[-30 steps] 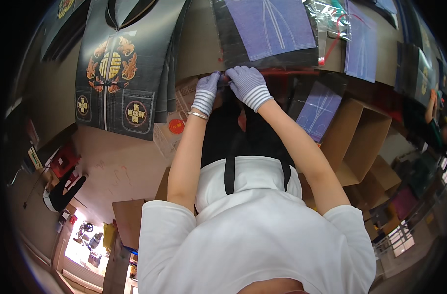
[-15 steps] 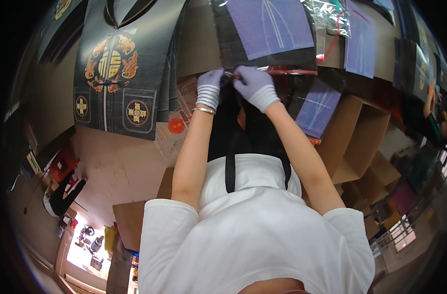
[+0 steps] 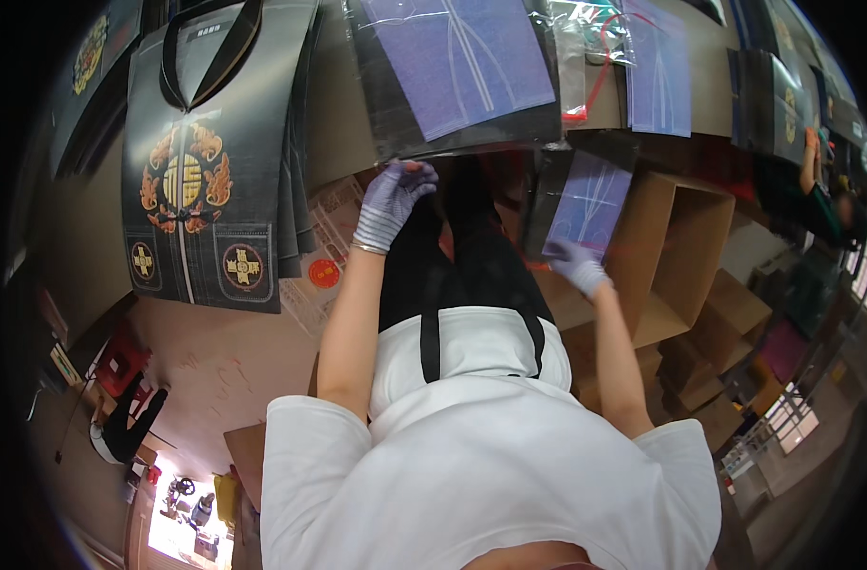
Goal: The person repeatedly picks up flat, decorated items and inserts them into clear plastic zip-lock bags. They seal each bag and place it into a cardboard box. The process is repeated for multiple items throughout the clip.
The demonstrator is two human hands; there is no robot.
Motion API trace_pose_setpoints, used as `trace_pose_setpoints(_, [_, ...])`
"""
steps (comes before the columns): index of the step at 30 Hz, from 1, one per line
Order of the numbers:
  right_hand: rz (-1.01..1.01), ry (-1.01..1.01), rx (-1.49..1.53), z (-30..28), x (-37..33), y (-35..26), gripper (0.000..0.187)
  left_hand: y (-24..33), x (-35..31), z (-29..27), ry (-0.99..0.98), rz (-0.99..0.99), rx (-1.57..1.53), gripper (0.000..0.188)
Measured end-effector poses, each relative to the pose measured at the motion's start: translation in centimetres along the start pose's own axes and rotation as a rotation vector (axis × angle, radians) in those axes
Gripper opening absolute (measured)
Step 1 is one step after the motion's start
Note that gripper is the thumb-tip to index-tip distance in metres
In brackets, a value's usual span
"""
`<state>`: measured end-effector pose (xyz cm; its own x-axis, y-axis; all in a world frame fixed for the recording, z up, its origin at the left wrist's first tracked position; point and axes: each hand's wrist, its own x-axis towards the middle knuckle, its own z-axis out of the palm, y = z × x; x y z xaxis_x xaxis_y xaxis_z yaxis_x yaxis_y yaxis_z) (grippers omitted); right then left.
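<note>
My left hand (image 3: 395, 195), in a pale purple glove with a striped cuff, is at the front edge of the work surface. Its fingers are curled together beside the lower left corner of a clear plastic bag (image 3: 509, 135) holding a purple printed sheet (image 3: 462, 71) against black. A small reddish spot shows at the fingertips; what they grip is not plain. My right hand (image 3: 578, 264), gloved alike, is smeared by motion. It is at the lower end of a smaller bagged purple piece (image 3: 593, 199), hanging below the surface edge; whether it grips the piece is unclear.
Black jacket-shaped bags (image 3: 201, 171) with gold and orange emblems overhang the edge at left. Another purple piece (image 3: 659, 76) and a bag with red trim (image 3: 574, 116) lie at far right. An open cardboard box (image 3: 676, 256) stands at my right. Another person (image 3: 130, 423) is at far left.
My hands were together at the bag's reddish lower edge. The right has moved away, down and right to the smaller bagged piece; the left is now alone. The whole view has shifted slightly.
</note>
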<state>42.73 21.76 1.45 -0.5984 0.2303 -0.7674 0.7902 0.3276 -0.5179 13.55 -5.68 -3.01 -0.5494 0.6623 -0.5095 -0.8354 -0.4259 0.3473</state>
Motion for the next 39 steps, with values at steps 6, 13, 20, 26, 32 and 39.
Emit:
trace_pose_setpoints(6, [-0.335,-0.221,0.615,-0.6,10.3,-20.9,0.027,3.3,1.4,5.1,0.064,0.123,-0.412,0.069])
trace_pose_setpoints(13, [-0.103,0.184,0.706,-14.2,16.7,-21.3,0.019,5.7,1.9,3.0,0.131,0.407,-0.123,0.064])
trace_pose_setpoints(20, [-0.532,0.627,-0.139,-15.9,20.6,-30.8,0.039,6.1,3.0,3.8,0.155,0.344,-0.093,0.060])
trace_pose_setpoints(26, [-0.713,0.409,0.185,-22.2,-0.1,-32.3,0.035,5.9,2.6,2.0,0.084,0.364,-0.081,0.054])
trace_pose_setpoints(32, [-0.533,0.528,-0.194,-15.6,7.2,-22.4,0.024,6.3,4.0,2.4,0.130,0.290,0.023,0.050])
trace_pose_setpoints(39, [-0.236,0.623,-0.182,-10.6,18.9,-26.3,0.047,6.4,3.7,2.2,0.127,0.302,0.030,0.043])
